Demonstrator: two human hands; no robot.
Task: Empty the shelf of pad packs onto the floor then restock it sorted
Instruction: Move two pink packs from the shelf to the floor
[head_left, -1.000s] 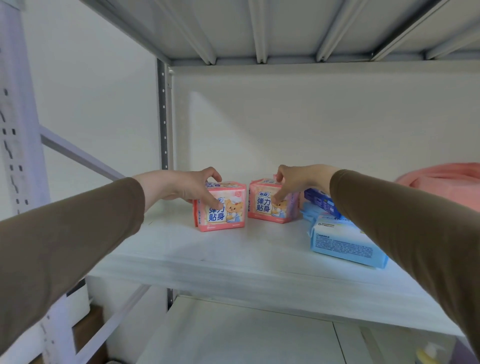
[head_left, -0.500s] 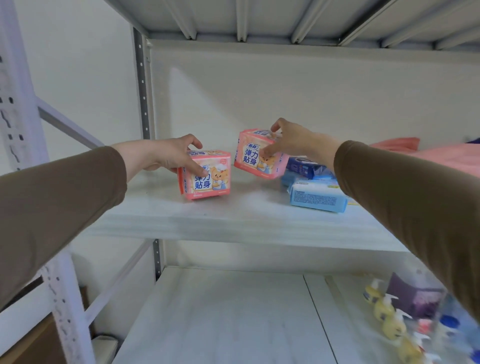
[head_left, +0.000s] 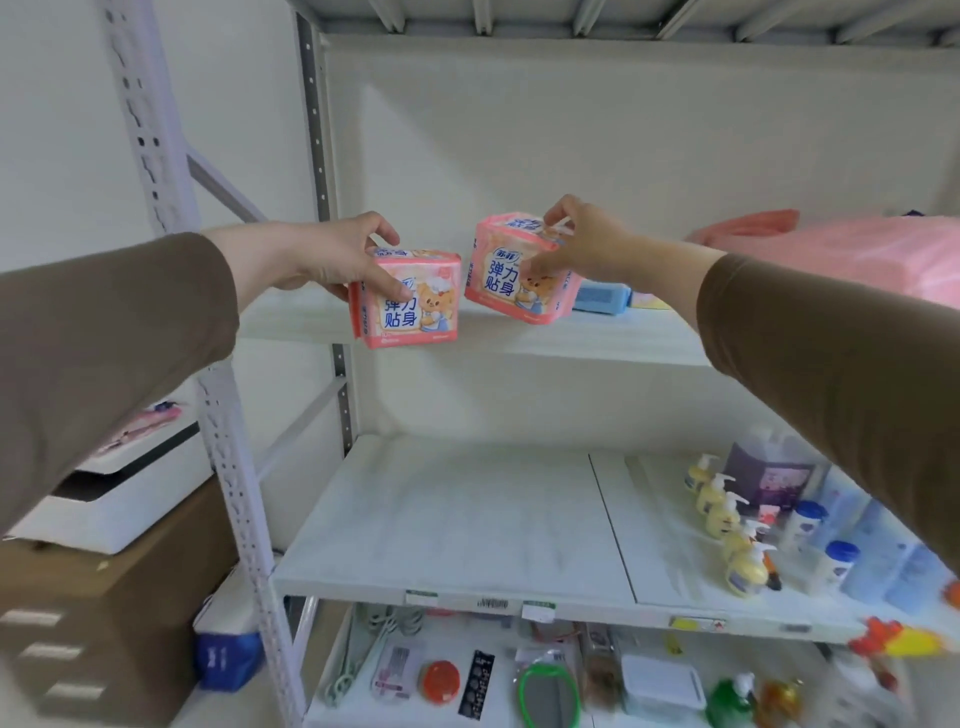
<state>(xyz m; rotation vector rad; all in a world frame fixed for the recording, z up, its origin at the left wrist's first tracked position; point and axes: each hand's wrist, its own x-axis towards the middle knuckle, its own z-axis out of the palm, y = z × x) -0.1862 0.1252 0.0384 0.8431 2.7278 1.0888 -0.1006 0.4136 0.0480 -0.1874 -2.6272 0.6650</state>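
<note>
Two brown sleeves reach in from the near corners, each ending in a hand that holds one pink pad pack clear of the shelf and in front of its front edge. The left hand grips the left pad pack from its top left corner, thumb on the printed front and fingers curled over the top; this pack hangs nearly upright, square, pink with a cartoon bear and large blue Chinese characters. The right hand grips the right pad pack the same way from its upper right corner, thumb on the front, fingers over the top; this pack carries the same print and is tilted, its lower edge swung toward the right. The two packs sit just beside each other without touching. Farther back on the shelf, behind the right hand, lies a blue pack, and toward the right end a large pink bundle rests against the back wall.
</note>
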